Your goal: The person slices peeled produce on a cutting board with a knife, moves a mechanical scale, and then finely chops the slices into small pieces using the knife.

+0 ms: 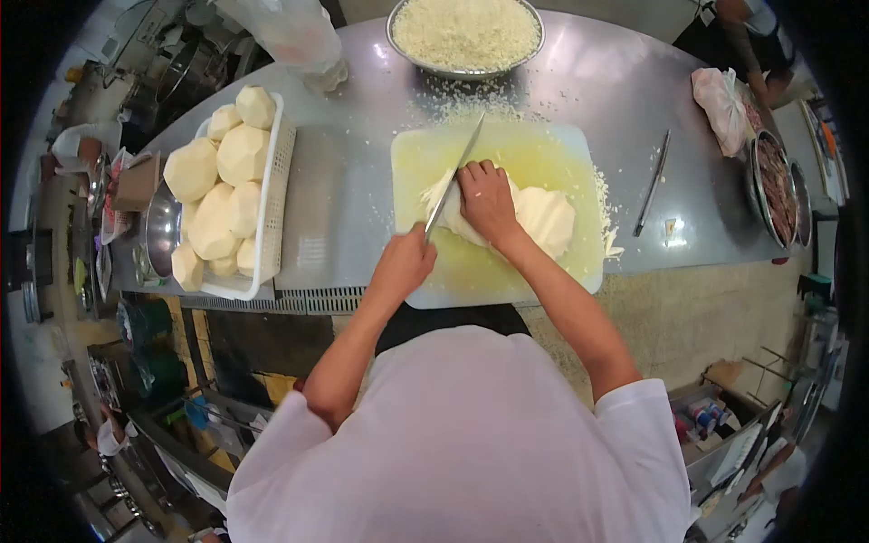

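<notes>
Gripping the knife (463,156), the firmly curled left hand (403,262) hides its handle. The right hand (486,201), fingers bent, covers part of a pale peeled vegetable (548,222); whether it grasps or merely presses cannot be told. Beneath the grip lies a cutting board (453,285) on a crumb-strewn steel table (335,199). Left of the grip, a white basket (275,185) holds peeled vegetables (214,222); beyond, a metal bowl (463,74) brims with chopped bits (466,32). Bystanders, rightward, are cut off.
</notes>
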Demonstrator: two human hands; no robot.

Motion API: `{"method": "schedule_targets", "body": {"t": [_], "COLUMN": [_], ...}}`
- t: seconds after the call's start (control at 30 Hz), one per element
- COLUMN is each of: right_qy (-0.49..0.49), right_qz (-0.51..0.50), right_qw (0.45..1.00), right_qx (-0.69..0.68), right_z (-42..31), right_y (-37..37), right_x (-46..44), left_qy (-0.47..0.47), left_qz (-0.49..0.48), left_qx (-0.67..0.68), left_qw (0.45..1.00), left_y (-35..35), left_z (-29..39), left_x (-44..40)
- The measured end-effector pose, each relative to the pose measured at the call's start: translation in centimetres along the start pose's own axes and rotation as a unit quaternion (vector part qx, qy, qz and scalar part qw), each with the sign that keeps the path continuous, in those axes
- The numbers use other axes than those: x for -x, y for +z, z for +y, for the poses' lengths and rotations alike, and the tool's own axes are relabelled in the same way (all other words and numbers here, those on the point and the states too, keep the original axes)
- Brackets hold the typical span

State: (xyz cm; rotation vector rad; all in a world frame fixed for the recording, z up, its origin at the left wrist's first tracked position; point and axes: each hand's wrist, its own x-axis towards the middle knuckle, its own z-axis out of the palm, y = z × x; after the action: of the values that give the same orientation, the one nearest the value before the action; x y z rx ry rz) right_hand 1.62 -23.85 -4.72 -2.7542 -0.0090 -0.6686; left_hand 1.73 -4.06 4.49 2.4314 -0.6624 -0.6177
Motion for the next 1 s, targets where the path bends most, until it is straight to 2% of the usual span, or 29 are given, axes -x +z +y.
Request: {"method": "schedule_targets", "body": {"t": [0.1, 0.23, 0.27, 0.37, 0.5, 0.57, 0.63, 0.67, 0.73, 0.83, 0.9, 0.97, 1.0], "right_qy": [-0.007, -0.005, -0.002, 0.008, 0.008, 0.024, 0.022, 0.019, 0.004, 0.020, 0.021, 0.016, 0.009], "right_qz": [0.003, 0.015, 0.011, -0.010, 0.005, 0.010, -0.008, -0.010, 0.001, 0.029, 0.025, 0.016, 0.014], "right_qw": [1.000, 1.000, 1.000, 1.000, 1.000, 1.000, 1.000, 1.000, 1.000, 0.999, 0.999, 1.000, 1.000], "right_qx": [0.003, 0.006, 0.004, 0.008, -0.003, -0.014, -0.003, -0.002, -0.009, -0.016, -0.014, -0.010, -0.014], "right_z": [-0.2, 0.0, 0.0, -0.2, 0.3, 0.0, -0.1, -0.2, 0.0, 0.0, -0.2, -0.5, -0.4], "right_y": [-0.1, 0.2, 0.2, 0.1, 0.2, 0.4, -0.2, -0.2, -0.3, 0.3, -0.2, -0.4, -0.2], "right_x": [0.6, 0.2, 0.3, 0.5, 0.1, 0.3, 0.3, 0.5, 0.4, 0.3, 0.1, 0.3, 0.4], "left_qy": [-0.004, 0.039, -0.002, 0.010, 0.003, -0.017, 0.031, 0.029, -0.035, 0.007, -0.017, 0.084, 0.088], "left_qz": [-0.004, 0.016, -0.005, 0.018, -0.005, -0.016, 0.034, 0.035, -0.028, -0.013, -0.016, 0.073, 0.075], "left_qx": [0.070, 0.016, 0.055, 0.016, 0.018, 0.041, 0.017, 0.020, 0.064, 0.034, 0.061, 0.016, 0.018], "left_qw": [0.998, 0.999, 0.998, 1.000, 1.000, 0.999, 0.999, 0.999, 0.997, 0.999, 0.998, 0.994, 0.993], "left_y": [0.1, -1.1, 0.1, 2.8, -2.2, -0.7, 2.6, 2.0, -0.5, -2.2, 0.6, 3.9, 2.5], "left_z": [0.0, -0.9, -1.4, -2.2, 0.8, -0.2, -2.0, -1.5, 0.9, 0.7, -1.2, -3.4, -2.0], "left_x": [-2.0, 2.2, 1.6, -2.4, 2.0, 1.6, -0.7, -0.9, -1.3, 2.6, 1.2, -1.8, -1.4]}}
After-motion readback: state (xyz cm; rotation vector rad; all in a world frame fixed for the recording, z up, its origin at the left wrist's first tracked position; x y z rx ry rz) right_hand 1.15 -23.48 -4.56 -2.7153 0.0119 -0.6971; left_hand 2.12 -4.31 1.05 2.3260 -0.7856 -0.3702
